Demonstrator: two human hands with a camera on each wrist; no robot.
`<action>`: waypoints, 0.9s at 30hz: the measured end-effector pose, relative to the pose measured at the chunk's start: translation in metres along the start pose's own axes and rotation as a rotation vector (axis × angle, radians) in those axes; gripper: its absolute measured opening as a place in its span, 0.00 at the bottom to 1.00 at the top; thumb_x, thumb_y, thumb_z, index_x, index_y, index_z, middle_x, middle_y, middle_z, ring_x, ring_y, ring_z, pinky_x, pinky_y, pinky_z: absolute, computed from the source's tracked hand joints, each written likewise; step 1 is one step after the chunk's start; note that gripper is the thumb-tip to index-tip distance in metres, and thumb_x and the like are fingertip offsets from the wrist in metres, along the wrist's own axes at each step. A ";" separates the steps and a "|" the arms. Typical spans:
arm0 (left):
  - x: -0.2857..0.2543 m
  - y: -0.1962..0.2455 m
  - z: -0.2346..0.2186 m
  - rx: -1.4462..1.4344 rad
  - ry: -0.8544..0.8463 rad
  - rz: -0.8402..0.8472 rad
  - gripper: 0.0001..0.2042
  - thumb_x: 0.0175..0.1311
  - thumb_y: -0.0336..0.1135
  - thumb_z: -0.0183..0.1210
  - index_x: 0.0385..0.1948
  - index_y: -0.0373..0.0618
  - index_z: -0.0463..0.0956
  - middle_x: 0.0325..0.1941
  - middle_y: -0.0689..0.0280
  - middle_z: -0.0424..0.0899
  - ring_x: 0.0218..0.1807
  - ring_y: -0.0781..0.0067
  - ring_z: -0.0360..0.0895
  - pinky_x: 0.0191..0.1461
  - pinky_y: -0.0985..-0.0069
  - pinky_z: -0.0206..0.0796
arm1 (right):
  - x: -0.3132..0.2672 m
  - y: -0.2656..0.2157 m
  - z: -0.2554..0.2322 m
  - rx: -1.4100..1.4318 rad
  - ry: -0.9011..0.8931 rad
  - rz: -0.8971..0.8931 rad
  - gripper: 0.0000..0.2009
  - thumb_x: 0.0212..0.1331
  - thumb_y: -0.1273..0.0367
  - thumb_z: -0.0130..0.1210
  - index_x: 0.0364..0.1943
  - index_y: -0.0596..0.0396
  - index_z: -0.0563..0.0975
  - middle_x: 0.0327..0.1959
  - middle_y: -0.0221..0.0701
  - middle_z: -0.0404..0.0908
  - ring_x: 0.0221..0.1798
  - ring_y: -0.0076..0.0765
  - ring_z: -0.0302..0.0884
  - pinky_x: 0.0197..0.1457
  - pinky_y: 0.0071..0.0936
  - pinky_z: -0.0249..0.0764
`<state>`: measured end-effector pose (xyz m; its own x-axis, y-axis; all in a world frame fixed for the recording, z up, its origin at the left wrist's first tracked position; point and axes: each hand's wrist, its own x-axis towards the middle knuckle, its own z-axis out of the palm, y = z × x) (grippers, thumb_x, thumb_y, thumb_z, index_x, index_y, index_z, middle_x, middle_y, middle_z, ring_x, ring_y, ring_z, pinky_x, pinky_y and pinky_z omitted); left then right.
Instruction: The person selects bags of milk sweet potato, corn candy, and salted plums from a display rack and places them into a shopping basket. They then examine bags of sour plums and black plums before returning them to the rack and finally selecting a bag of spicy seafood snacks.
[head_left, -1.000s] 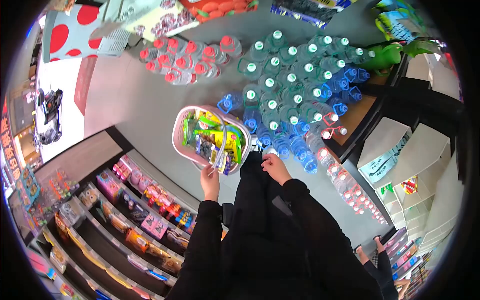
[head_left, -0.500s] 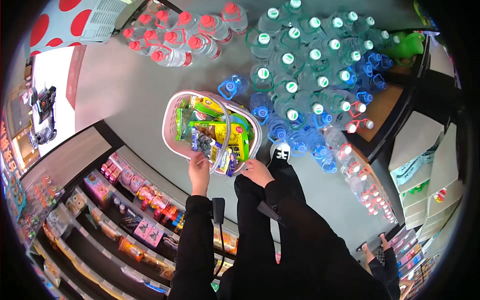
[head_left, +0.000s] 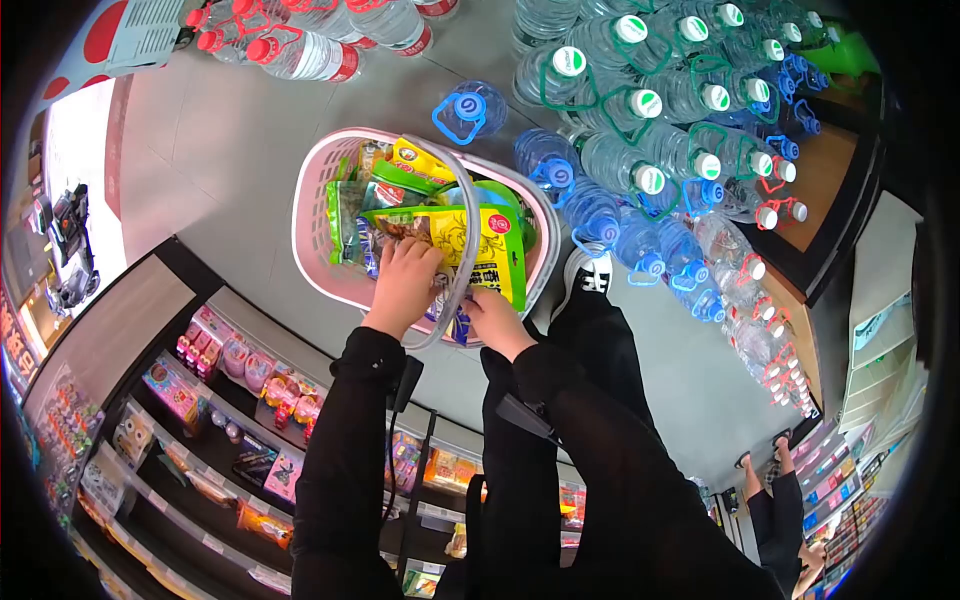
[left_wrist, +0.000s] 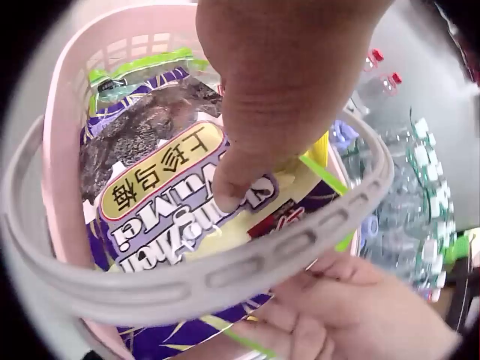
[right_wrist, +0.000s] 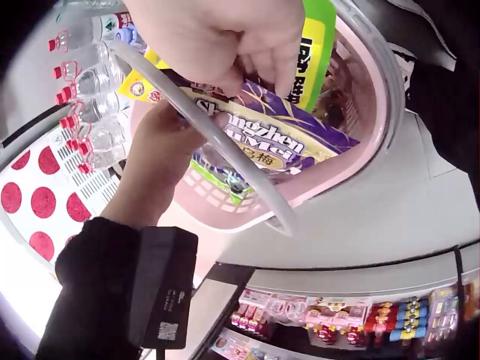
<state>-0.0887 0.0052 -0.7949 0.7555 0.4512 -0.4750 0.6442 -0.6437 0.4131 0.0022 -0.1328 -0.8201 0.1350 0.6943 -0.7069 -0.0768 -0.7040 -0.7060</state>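
A pink plastic basket [head_left: 312, 235] stands on the floor with snack bags in it. Its grey handle [head_left: 473, 220] arches over them. Within the basket, my left hand [head_left: 407, 285] pinches a purple bag of dried plums [left_wrist: 169, 214], thumb across its printed front. My right hand [head_left: 497, 322] grips the same bag at its edge, as the right wrist view shows with the right hand [right_wrist: 232, 34] above the bag. Beside it lies a yellow and green snack bag [head_left: 490, 250]. Fingers of the left hand [right_wrist: 161, 142] are partly hidden behind the bag and handle.
Large water bottles with green caps [head_left: 650, 105] crowd the floor beyond the basket, with blue-capped bottles [head_left: 590, 215] closer. Red-capped bottles [head_left: 310, 55] stand at the far left. Shelves of packaged goods [head_left: 230, 430] line the near left. Another person's legs [head_left: 775, 500] show at lower right.
My left hand has moved from the basket's near rim in onto the dried plum bag. My right hand has come left from over my legs to the bag. The head view is now closer.
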 end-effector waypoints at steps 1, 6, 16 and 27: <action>0.003 -0.006 0.000 0.049 -0.109 -0.031 0.16 0.36 0.30 0.63 0.32 0.48 0.72 0.38 0.64 0.74 0.46 0.61 0.67 0.56 0.60 0.51 | 0.005 -0.005 -0.001 -0.006 -0.003 0.019 0.11 0.52 0.70 0.46 0.39 0.59 0.73 0.33 0.48 0.74 0.38 0.53 0.71 0.41 0.38 0.67; 0.000 -0.041 -0.019 -0.024 -0.013 -0.125 0.10 0.38 0.31 0.62 0.23 0.43 0.72 0.25 0.63 0.76 0.34 0.60 0.72 0.48 0.61 0.58 | 0.007 -0.006 -0.009 0.190 0.134 -0.106 0.14 0.51 0.75 0.46 0.44 0.59 0.68 0.37 0.43 0.75 0.37 0.42 0.75 0.37 0.31 0.70; -0.110 -0.070 -0.072 -0.535 0.385 -0.650 0.07 0.49 0.24 0.56 0.31 0.35 0.74 0.27 0.67 0.78 0.31 0.80 0.73 0.33 0.82 0.64 | -0.063 -0.069 -0.046 0.025 -0.100 -0.087 0.09 0.51 0.71 0.47 0.36 0.60 0.71 0.33 0.41 0.75 0.35 0.40 0.75 0.39 0.30 0.70; -0.184 0.068 -0.254 -1.594 1.009 -0.364 0.15 0.57 0.25 0.50 0.47 0.37 0.65 0.46 0.60 0.73 0.46 0.71 0.71 0.48 0.74 0.66 | -0.167 -0.253 -0.096 -0.266 -0.053 -0.421 0.22 0.46 0.68 0.56 0.47 0.59 0.66 0.45 0.42 0.70 0.50 0.44 0.68 0.53 0.32 0.63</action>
<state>-0.1535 0.0349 -0.4819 -0.0188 0.9280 -0.3722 -0.1816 0.3629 0.9140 0.0943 -0.0852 -0.5194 0.0495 0.9280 -0.3692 0.2295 -0.3703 -0.9001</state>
